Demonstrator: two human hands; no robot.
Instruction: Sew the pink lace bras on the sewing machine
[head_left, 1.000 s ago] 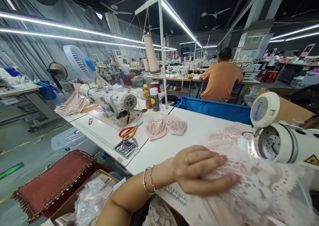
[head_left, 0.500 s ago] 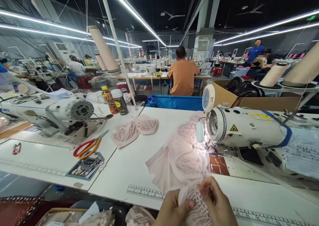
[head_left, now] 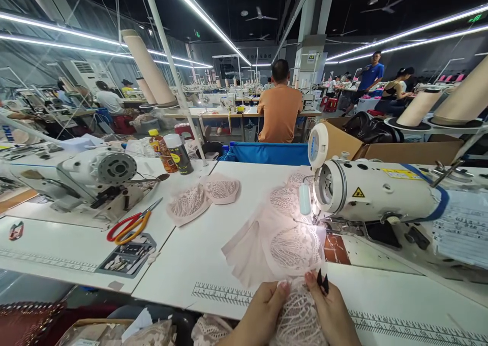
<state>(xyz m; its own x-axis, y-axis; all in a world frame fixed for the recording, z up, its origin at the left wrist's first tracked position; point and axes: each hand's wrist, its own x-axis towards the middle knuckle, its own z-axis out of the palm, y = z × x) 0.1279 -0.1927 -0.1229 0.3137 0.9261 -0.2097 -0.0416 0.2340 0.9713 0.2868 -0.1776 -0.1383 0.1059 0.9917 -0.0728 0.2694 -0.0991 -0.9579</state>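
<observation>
Both hands are pinching the pink lace piece at the table's six o'clock edge: left hand gripping fabric, right hand also holding small black snips. Thread trimming seems underway; next needs careful snipping.

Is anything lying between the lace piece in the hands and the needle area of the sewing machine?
Nothing separate: the pink lace piece itself runs unbroken from the left hand and right hand up to the sewing machine.
</observation>
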